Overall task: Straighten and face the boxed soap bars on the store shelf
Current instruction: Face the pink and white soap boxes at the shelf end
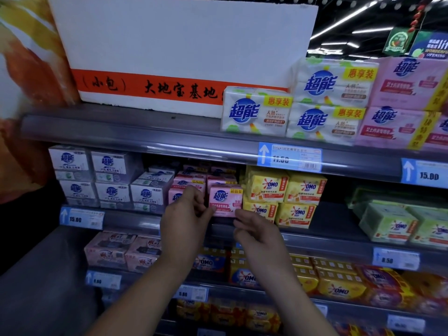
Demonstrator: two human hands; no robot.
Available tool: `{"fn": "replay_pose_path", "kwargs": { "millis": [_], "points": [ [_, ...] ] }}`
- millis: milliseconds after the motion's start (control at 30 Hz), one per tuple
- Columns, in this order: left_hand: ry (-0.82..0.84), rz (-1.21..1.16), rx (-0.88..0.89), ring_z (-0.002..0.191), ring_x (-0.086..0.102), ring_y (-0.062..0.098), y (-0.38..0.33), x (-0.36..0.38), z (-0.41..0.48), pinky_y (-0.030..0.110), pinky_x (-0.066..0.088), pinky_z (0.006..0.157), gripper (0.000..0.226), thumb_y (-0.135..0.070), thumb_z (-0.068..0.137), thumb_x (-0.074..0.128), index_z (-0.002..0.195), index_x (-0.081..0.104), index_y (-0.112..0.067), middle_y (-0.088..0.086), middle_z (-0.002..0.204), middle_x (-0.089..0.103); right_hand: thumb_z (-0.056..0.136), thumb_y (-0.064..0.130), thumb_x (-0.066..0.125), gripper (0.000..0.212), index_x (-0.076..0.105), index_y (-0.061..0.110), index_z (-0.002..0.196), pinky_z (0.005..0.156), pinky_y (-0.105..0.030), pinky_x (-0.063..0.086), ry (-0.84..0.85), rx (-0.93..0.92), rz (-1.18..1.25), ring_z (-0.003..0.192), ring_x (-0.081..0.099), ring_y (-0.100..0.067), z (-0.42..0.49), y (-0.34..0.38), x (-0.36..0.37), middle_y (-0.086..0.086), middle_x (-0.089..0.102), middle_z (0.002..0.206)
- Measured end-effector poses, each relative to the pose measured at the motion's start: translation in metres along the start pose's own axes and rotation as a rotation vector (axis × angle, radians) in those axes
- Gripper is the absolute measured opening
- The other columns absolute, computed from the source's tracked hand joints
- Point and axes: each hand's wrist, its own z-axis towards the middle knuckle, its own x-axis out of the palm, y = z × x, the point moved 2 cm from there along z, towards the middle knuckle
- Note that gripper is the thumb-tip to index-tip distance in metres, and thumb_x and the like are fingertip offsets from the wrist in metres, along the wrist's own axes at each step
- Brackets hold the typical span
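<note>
A pink boxed soap bar (226, 198) stands facing forward at the front edge of the middle shelf (135, 220). My left hand (186, 219) grips its left edge, thumb on the lower front corner and fingers curled round the side. Just below the box's lower right corner, my right hand (257, 231) hovers with loosely bent fingers, holding nothing. More pink boxes (189, 183) are stacked behind and to the left, partly hidden by my left hand.
White soap boxes (148, 194) fill the shelf to the left, yellow OMO packs (266, 187) sit close on the right, and green packs (388, 224) lie further right. Large white and pink packs (254, 112) stand on the upper shelf. Lower shelves hold more soap.
</note>
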Motion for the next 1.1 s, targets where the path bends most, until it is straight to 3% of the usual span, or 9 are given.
{"fn": "replay_pose_path", "kwargs": {
  "millis": [167, 333, 433, 500, 567, 667, 800, 967, 1100],
  "points": [
    [-0.005, 0.033, -0.005, 0.06, 0.06, 0.012, 0.001, 0.003, 0.005, 0.039, 0.055, 0.055, 0.039, -0.022, 0.08, 0.087, 0.083, 0.048, -0.021, -0.008, 0.064, 0.057, 0.1, 0.011, 0.061, 0.038, 0.066, 0.028, 0.133, 0.106, -0.035, 0.053, -0.028, 0.001, 0.012, 0.116, 0.063, 0.004, -0.001, -0.001, -0.001, 0.016, 0.069, 0.121],
    [0.001, -0.07, 0.05, 0.068, 0.06, 0.009, 0.014, -0.019, 0.01, 0.032, 0.052, 0.06, 0.035, -0.023, 0.079, 0.087, 0.088, 0.053, -0.03, -0.012, 0.072, 0.059, 0.1, 0.014, 0.062, 0.031, 0.069, 0.037, 0.119, 0.105, -0.042, 0.055, -0.041, -0.01, 0.039, 0.109, 0.067, 0.004, 0.002, -0.002, 0.001, 0.017, 0.07, 0.116],
    [-0.053, 0.18, 0.238, 0.098, 0.053, 0.019, 0.031, -0.048, 0.022, 0.034, 0.043, 0.079, 0.038, -0.027, 0.077, 0.088, 0.109, 0.067, -0.025, -0.004, 0.101, 0.06, 0.099, 0.014, 0.063, 0.031, 0.071, 0.041, 0.111, 0.103, -0.045, 0.055, -0.035, -0.019, 0.055, 0.112, 0.067, -0.004, 0.004, -0.001, 0.005, 0.016, 0.071, 0.116],
    [0.042, 0.352, 0.275, 0.12, 0.051, 0.032, 0.041, -0.059, 0.035, 0.047, 0.043, 0.097, 0.061, -0.037, 0.075, 0.089, 0.129, 0.068, -0.019, 0.007, 0.125, 0.061, 0.097, 0.011, 0.064, 0.033, 0.072, 0.041, 0.106, 0.101, -0.046, 0.056, -0.031, -0.026, 0.066, 0.11, 0.068, -0.007, 0.006, 0.0, 0.011, 0.017, 0.072, 0.113],
    [0.163, 0.439, 0.275, 0.133, 0.047, 0.041, 0.045, -0.06, 0.043, 0.06, 0.038, 0.109, 0.069, -0.045, 0.074, 0.089, 0.135, 0.068, -0.018, 0.013, 0.138, 0.059, 0.096, 0.01, 0.064, 0.033, 0.073, 0.041, 0.104, 0.099, -0.045, 0.058, -0.022, -0.029, 0.07, 0.107, 0.069, -0.006, 0.006, 0.002, 0.017, 0.021, 0.074, 0.108],
    [0.231, 0.428, 0.33, 0.138, 0.048, 0.039, 0.048, -0.054, 0.042, 0.062, 0.028, 0.118, 0.062, -0.04, 0.075, 0.089, 0.129, 0.071, -0.016, 0.01, 0.139, 0.063, 0.096, 0.011, 0.064, 0.032, 0.072, 0.041, 0.104, 0.095, -0.044, 0.06, -0.013, -0.035, 0.075, 0.101, 0.071, -0.004, 0.007, 0.003, 0.023, 0.026, 0.073, 0.106],
    [0.246, 0.326, 0.34, 0.144, 0.044, 0.03, 0.051, -0.053, 0.039, 0.055, 0.02, 0.125, 0.052, -0.031, 0.077, 0.088, 0.123, 0.069, -0.017, 0.005, 0.14, 0.065, 0.097, 0.009, 0.063, 0.03, 0.072, 0.037, 0.103, 0.094, -0.045, 0.06, -0.016, -0.047, 0.075, 0.101, 0.072, -0.007, 0.008, 0.003, 0.027, 0.017, 0.073, 0.109],
    [0.257, 0.23, 0.337, 0.145, 0.044, 0.028, 0.046, -0.058, 0.043, 0.052, 0.025, 0.124, 0.038, -0.026, 0.077, 0.089, 0.106, 0.067, -0.015, 0.008, 0.137, 0.066, 0.097, 0.004, 0.061, 0.029, 0.071, 0.031, 0.101, 0.082, -0.034, 0.063, -0.022, -0.061, 0.101, 0.09, 0.075, -0.005, 0.009, 0.007, 0.035, 0.009, 0.072, 0.11],
    [0.254, 0.172, 0.359, 0.121, 0.058, 0.028, 0.041, -0.065, 0.046, 0.05, 0.044, 0.108, 0.039, -0.018, 0.068, 0.094, 0.097, 0.069, -0.011, 0.003, 0.115, 0.07, 0.095, 0.006, 0.064, 0.027, 0.069, 0.032, 0.1, 0.083, -0.041, 0.063, -0.026, -0.07, 0.068, 0.088, 0.073, -0.006, 0.008, 0.012, 0.04, 0.012, 0.072, 0.104]
  ]
}}
